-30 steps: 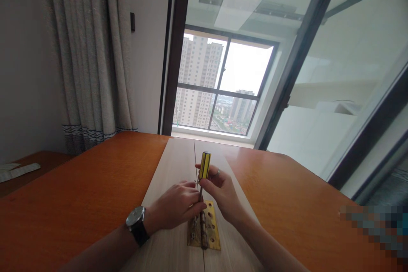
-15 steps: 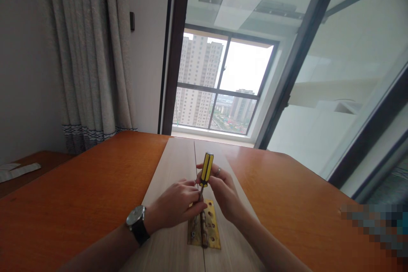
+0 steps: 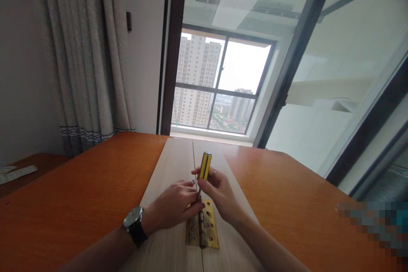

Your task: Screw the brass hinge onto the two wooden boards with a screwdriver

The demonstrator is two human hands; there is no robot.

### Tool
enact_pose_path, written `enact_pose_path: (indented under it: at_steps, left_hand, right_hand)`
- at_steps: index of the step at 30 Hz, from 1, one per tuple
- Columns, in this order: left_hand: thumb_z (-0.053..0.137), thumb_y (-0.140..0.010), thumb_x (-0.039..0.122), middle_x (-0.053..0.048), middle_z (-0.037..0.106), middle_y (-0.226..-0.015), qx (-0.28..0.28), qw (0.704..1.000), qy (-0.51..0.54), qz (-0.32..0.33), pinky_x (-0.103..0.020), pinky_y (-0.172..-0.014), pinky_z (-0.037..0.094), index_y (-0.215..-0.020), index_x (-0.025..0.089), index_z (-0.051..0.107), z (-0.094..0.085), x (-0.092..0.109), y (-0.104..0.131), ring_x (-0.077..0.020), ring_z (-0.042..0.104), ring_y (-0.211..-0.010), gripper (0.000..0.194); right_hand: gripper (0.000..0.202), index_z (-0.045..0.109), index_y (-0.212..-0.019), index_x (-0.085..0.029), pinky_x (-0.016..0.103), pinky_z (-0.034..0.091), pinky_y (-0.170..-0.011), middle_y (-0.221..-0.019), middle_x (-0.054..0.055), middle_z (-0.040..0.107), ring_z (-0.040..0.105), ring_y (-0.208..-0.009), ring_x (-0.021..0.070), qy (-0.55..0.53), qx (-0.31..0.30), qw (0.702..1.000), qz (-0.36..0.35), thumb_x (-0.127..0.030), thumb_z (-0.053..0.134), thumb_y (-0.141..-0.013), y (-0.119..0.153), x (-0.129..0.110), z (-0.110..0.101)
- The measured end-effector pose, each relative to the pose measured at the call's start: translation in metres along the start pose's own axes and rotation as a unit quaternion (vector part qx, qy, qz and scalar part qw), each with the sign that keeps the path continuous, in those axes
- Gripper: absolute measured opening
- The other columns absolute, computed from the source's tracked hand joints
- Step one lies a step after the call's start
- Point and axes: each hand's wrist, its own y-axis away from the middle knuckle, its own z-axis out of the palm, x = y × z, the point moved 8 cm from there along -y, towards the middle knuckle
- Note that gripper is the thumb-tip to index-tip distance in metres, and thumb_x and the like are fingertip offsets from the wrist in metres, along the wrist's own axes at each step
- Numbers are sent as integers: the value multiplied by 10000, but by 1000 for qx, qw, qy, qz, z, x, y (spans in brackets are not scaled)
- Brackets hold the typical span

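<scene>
A screwdriver [image 3: 205,166] with a yellow and black handle stands nearly upright over the hinge, tilted slightly. My right hand [image 3: 219,191] grips its handle between thumb and fingers. Beside its shaft, my left hand [image 3: 178,204] has thumb and forefinger brought together near the tip; what they pinch is hidden. Small dark metal bits, perhaps screws, show by the left fingertips. Below the hands lies a worn brass hinge [image 3: 210,227] with several holes, spanning the seam between two pale wood boards [image 3: 172,157]. Its upper left part is covered by my left hand.
The boards rest on an orange-brown wooden table [image 3: 274,187]. A grey curtain [image 3: 86,59] hangs at the left, and white strips [image 3: 19,174] lie on a lower surface there. Dark-framed glass panels [image 3: 287,89] and a window [image 3: 219,85] stand beyond the table.
My right thumb and fingers have shifted on the screwdriver handle, now covering its lower end. The left hand keeps its place at the shaft. The view has shifted slightly.
</scene>
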Motion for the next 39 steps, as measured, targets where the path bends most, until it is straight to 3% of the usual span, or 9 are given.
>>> enact_pose_path:
  at_steps: [5, 10, 28, 34, 39]
  left_hand:
    - [523, -951, 238, -24, 677, -774, 7, 1000, 2, 1, -308, -820, 455, -709, 168, 549, -2, 1, 0, -174, 612, -805, 253]
    - [506, -965, 258, -22, 683, -789, 5, 1000, 5, 7, -309, -842, 452, -728, 170, 560, -2, 1, 0, -179, 615, -832, 258]
    - [505, -961, 260, -7, 643, -724, 1, 1000, -1, 12, -300, -784, 447, -699, 176, 509, -2, 2, 1, -146, 579, -679, 275]
    - [537, -942, 255, -19, 654, -734, 9, 1000, -11, 9, -306, -791, 446, -684, 176, 529, -2, 1, 1, -172, 599, -753, 270]
    - [530, -949, 266, -7, 634, -675, 7, 1000, -6, 11, -290, -743, 437, -658, 175, 511, -1, 1, 2, -156, 573, -687, 305]
  right_hand:
    - [305, 722, -945, -200, 300, 490, -683, -811, 36, 678, 597, -757, 192, -14, 5, 1000, 9, -394, 784, -717, -2, 2, -2]
    - [292, 706, -982, -208, 297, 492, -740, -898, 43, 689, 608, -821, 187, -31, -9, 999, -6, -385, 763, -757, -2, -1, 0]
    - [242, 672, -1042, -175, 310, 504, -756, -799, 24, 674, 634, -774, 177, -33, -32, 999, -25, -232, 572, -830, 0, -7, 4]
    - [220, 700, -1001, -192, 310, 478, -776, -894, 32, 672, 612, -832, 186, 12, -4, 1000, -22, -234, 668, -788, 0, -2, 0]
    - [313, 684, -1028, -207, 287, 453, -702, -786, -11, 634, 562, -730, 155, -3, 28, 1000, -13, -200, 744, -721, -5, 6, -4]
